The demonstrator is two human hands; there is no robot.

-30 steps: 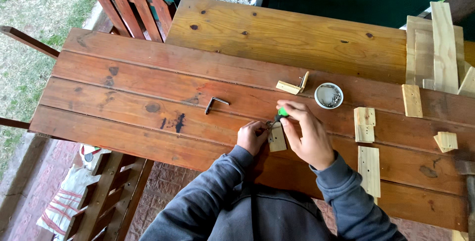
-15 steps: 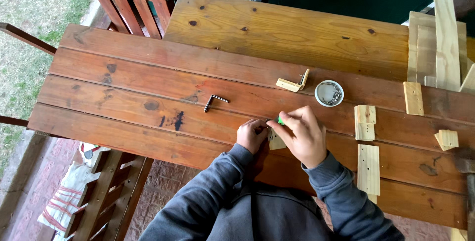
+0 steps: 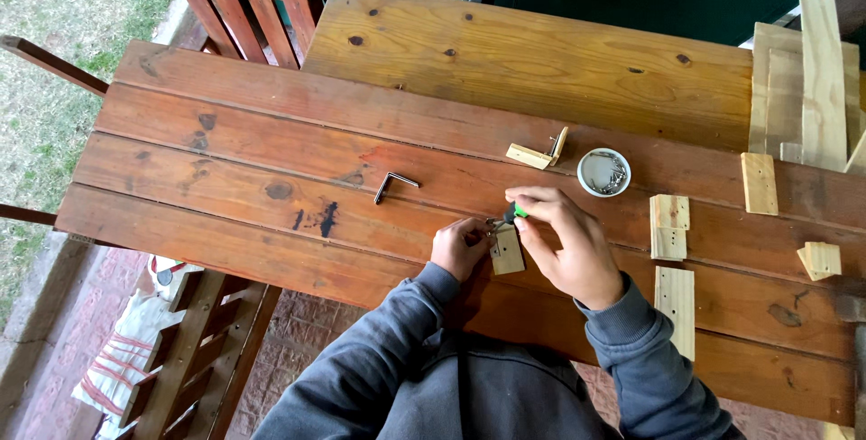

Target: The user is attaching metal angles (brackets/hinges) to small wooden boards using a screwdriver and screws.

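A person in a grey hooded sweatshirt is leaning over a reddish-brown slatted wooden table (image 3: 225, 178), seen from above. The left hand (image 3: 458, 249) is curling closed around the left edge of a small pale rectangular wooden block (image 3: 507, 250), pinning it flat on the table near the front edge. The right hand (image 3: 564, 243) is gripping a small green-handled screwdriver (image 3: 514, 213), fingers wrapped tightly, with the tip aiming down at the block's upper end; the tip itself is too small to make out.

The block is looking light, stiff and dry, unlikely to bend, but easy to slide or twist on the smooth boards, so holding it by its long side edges, clear of the tool tip, is likely the safest grip.

Just right of the hands, several more pale wooden blocks (image 3: 669, 226) are lying flat, well apart from each other. Beyond the hands, a small round white dish of metal screws (image 3: 603, 172) is sitting beside a hinged pair of wood pieces (image 3: 537, 152), and a bent metal bracket (image 3: 393, 184) is lying to the left. Farther off, a wide light pine board (image 3: 541, 61) is resting across the back, with stacked planks (image 3: 807, 88) at far right.
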